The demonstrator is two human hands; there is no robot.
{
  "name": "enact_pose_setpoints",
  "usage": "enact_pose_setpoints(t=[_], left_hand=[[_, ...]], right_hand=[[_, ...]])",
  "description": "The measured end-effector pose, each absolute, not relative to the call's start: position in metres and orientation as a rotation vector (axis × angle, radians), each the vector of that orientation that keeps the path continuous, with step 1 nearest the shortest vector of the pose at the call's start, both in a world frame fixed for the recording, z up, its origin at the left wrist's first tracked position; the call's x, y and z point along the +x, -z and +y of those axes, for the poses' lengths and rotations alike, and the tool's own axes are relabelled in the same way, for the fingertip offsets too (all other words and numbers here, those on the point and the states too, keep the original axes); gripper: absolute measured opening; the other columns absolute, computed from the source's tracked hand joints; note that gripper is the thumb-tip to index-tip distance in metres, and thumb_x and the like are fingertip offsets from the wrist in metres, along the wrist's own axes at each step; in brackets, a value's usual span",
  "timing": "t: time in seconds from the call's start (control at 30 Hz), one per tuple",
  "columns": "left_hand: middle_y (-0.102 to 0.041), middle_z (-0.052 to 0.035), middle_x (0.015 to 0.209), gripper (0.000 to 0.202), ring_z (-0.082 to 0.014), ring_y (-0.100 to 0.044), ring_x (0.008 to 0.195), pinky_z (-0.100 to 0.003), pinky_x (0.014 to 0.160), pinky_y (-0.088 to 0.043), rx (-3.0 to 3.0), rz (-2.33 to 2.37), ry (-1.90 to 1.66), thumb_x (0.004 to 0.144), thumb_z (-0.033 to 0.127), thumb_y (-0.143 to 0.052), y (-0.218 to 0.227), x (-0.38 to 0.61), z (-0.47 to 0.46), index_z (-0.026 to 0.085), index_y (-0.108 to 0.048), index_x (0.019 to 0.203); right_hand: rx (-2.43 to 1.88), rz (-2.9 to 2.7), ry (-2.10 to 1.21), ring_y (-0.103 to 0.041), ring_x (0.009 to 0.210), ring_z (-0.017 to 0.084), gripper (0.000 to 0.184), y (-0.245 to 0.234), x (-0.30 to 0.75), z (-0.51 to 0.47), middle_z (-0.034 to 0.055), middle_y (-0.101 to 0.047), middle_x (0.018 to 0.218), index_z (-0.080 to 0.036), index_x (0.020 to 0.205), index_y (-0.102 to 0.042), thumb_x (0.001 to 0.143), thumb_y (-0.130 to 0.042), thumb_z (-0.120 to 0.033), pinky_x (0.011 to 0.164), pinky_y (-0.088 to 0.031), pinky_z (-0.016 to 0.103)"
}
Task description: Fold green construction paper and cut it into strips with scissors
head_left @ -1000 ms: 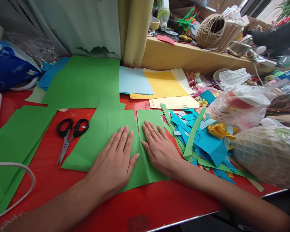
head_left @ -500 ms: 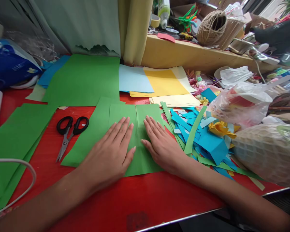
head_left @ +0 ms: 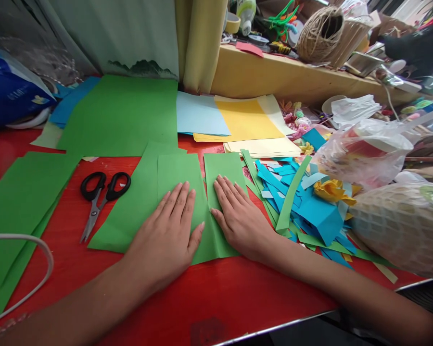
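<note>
Green paper (head_left: 180, 168) — two flaps side by side — under flat left hand (head_left: 166, 238), right hand (head_left: 240, 218), grips apart

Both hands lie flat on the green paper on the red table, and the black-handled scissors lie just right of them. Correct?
Not quite. In the head view the scissors lie left of the hands, beside the left hand. Both it and the right hand rest flat on the green paper on the red table.
</note>
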State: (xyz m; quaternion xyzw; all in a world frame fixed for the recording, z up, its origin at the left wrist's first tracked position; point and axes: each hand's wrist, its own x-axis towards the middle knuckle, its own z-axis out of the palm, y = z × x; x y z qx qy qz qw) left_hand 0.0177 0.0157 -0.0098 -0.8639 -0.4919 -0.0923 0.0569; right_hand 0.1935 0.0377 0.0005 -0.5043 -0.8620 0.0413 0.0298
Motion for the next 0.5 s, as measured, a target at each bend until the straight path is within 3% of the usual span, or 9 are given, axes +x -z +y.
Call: enact_pose_setpoints(t=[0.23, 0.37, 0.5], left_hand=[[-0.028, -0.0238, 0.143, 0.062, -0.0308, -0.025, 0.133, -0.045, 0.108, -0.028, -2.602, -1.507, 0.278, 0.089, 0.038, -0.025, 0.006, 0.016, 0.016, -0.004, -0.031, 0.135], [-0.025, -0.0219, 0.145, 0.057, -0.0273, -0.019, 0.135, -0.043, 0.109, -0.025, -2.625, -1.408, 0.337, 0.088, 0.028, -0.025, 0.000, 0.012, 0.020, -0.003, -0.028, 0.136], [-0.023, -0.0203, 0.146, 0.057, -0.0257, -0.017, 0.136, -0.041, 0.110, -0.025, -2.675, -1.344, 0.316, 0.089, 0.029, -0.027, 0.003, 0.012, 0.018, -0.002, -0.026, 0.137]], right_hand=[[-1.572, -2.648, -0.114, -0.005, 0.137, 0.023, 0.061, -0.002, 0.195, 0.039, 0.0174, -0.014, 0.148, 0.002, 0.140, -0.022, 0.095, -0.020, -0.039, 0.112, -0.015, 0.040], [-1.505, -2.600, -0.022, -0.001, 0.137, 0.022, 0.059, -0.011, 0.198, 0.036, 0.0174, -0.012, 0.148, 0.002, 0.140, -0.022, 0.095, -0.020, -0.036, 0.113, -0.013, 0.040], [-1.452, -2.684, -0.063, -0.004, 0.136, 0.025, 0.062, -0.011, 0.197, 0.026, 0.0193, -0.014, 0.147, 0.003, 0.139, -0.025, 0.094, -0.022, -0.041, 0.112, -0.015, 0.041]])
